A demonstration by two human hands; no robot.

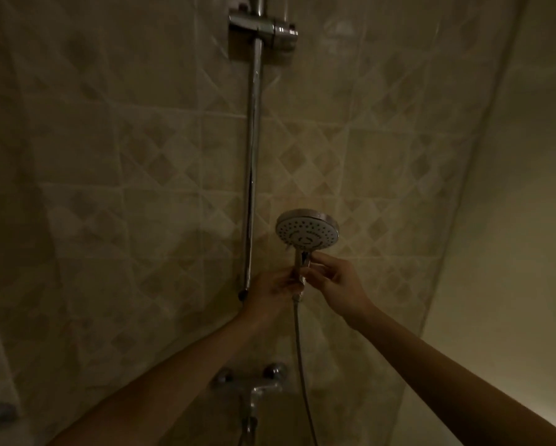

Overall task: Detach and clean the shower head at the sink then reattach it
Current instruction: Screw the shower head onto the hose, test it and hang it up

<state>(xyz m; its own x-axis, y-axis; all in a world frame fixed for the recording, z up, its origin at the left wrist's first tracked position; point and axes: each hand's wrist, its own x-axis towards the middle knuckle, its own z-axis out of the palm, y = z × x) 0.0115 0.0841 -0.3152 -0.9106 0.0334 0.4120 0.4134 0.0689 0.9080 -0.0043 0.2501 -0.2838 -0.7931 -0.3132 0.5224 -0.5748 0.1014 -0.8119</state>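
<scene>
A round chrome shower head point(307, 232) with a white nozzle face points toward me, held upright in front of the tiled wall. My left hand point(272, 292) grips the lower end of its handle near the hose nut point(297, 297). My right hand point(333, 278) pinches the handle just below the head with thumb and fingers. A grey hose point(301, 358) hangs down from the handle's bottom. The holder bracket point(263, 27) on the chrome slide rail point(252, 162) is high above and holds nothing.
A chrome mixer tap point(254, 379) with two knobs is mounted on the wall low in the middle. The patterned tile wall meets a plain wall point(511, 220) at the right. The room is dim.
</scene>
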